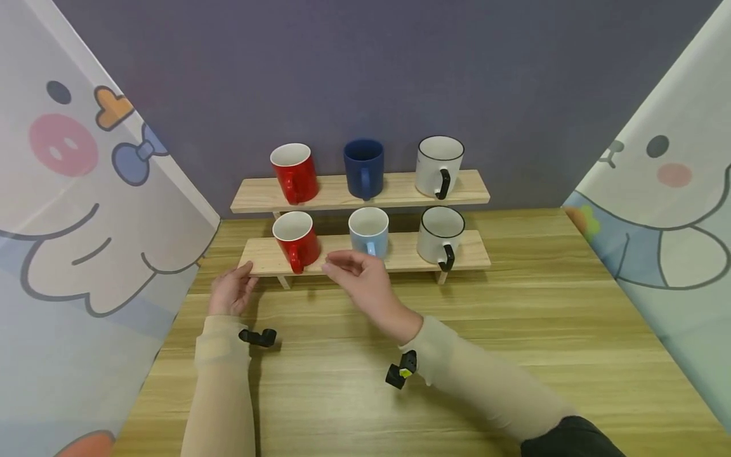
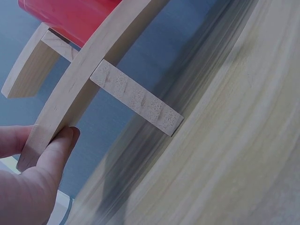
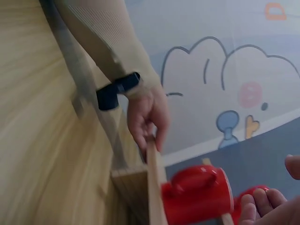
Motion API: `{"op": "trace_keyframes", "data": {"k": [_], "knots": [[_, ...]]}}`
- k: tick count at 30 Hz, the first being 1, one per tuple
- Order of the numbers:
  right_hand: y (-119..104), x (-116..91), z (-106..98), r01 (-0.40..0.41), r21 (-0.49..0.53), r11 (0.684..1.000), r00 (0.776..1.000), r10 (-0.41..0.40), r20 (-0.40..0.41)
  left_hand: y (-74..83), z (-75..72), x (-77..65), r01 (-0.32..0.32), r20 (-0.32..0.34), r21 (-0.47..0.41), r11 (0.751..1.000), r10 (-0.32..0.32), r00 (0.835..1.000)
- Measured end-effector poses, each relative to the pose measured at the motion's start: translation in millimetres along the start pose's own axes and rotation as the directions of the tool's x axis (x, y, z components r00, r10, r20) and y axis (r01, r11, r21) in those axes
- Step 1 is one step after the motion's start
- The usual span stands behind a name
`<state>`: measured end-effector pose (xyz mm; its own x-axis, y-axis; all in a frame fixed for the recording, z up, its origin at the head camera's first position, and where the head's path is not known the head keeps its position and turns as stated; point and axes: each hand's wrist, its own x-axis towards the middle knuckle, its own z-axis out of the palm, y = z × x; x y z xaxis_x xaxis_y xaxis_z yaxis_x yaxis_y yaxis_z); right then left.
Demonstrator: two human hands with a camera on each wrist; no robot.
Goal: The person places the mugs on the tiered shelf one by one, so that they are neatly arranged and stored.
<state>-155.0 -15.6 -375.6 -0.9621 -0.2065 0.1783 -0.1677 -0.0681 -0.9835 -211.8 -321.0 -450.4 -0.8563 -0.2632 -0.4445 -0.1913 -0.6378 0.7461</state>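
Observation:
My left hand (image 1: 230, 292) pinches the left end of the lower board of a two-tier wooden shelf (image 1: 261, 255). Its thumb is under the board and its fingers are over it, as the left wrist view shows. My right hand (image 1: 371, 289) hovers in front of the lower tier with fingers bent, thumb apart and nothing between them. Its fingertips lie between a red mug (image 1: 305, 244) and a light blue mug (image 1: 365, 236), overlapping the board's front edge in the head view. A white mug (image 1: 434, 244) with black rim and handle stands at the right of that tier.
On the upper board (image 1: 251, 195) stand another red mug (image 1: 299, 178), a dark blue mug (image 1: 374, 174) and another white black-rimmed mug (image 1: 434, 174). The shelf is on a wood-grain table (image 1: 320, 381), before a grey back panel (image 1: 365, 70). Cartoon-printed panels (image 1: 114, 241) flank both sides.

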Motion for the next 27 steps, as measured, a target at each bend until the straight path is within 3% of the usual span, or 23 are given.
{"op": "trace_keyframes", "data": {"k": [5,15,27], "knots": [[-5.3,-3.7,-25.2,0.041,0.007,0.999,0.999,-0.042,0.019,-1.1,-0.8,-0.2,-0.003,-0.004,0.001,1.000,0.003,1.000],[-22.9,-17.5,-85.2,0.090,0.020,0.996,0.996,-0.089,-0.016,1.1,0.1,-1.4,0.006,-0.020,0.018,1.000,-0.005,1.000],[-36.2,-27.2,-155.4,0.137,0.027,0.990,0.978,-0.131,-0.160,0.4,-3.9,-1.7,0.005,0.012,0.003,1.000,-0.005,1.000]]}}
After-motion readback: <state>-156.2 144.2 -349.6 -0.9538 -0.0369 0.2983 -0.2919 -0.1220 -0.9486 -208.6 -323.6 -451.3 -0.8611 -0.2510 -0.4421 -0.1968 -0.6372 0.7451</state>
